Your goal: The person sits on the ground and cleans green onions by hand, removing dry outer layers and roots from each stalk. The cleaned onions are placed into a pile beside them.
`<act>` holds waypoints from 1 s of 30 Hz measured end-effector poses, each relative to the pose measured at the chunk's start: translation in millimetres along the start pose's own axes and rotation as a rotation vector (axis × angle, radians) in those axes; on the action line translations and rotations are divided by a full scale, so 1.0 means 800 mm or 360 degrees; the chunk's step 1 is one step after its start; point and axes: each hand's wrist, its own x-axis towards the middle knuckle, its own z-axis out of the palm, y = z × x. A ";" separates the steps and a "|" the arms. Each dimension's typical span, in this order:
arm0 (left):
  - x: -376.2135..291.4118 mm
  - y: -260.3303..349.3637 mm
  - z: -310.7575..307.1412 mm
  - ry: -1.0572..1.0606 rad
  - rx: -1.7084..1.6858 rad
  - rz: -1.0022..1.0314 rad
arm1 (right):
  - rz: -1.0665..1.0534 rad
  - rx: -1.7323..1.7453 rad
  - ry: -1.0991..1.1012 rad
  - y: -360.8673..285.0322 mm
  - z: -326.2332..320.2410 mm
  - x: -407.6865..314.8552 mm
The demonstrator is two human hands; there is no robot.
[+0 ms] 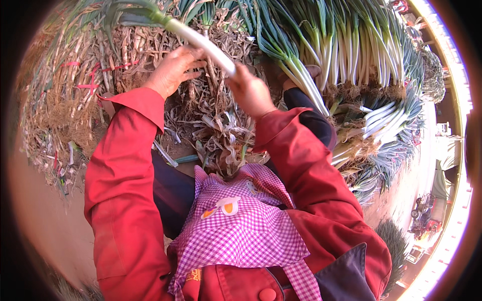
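A green onion stalk with a long white shank runs slantwise across the upper middle, its green leaves towards the upper left. My right hand grips its lower white end. Beside the shank, my left hand has its fingers spread, with nothing visible held in them; the fingertips lie close to the stalk. Under both hands lie dry, brown leaf sheaths and untrimmed stalks. Several clean white-and-green stalks rest against my right leg.
Untrimmed onions with roots and red ties fill the left. Rows of cleaned green onions stand at the upper right, with a further bundle below them. A purple checked apron covers my lap. A vehicle is at the far right.
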 end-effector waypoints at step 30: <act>-0.164 -0.016 0.008 -0.1014 0.2305 0.0524 | 0.2337 0.2393 -0.0845 -0.058 0.426 0.129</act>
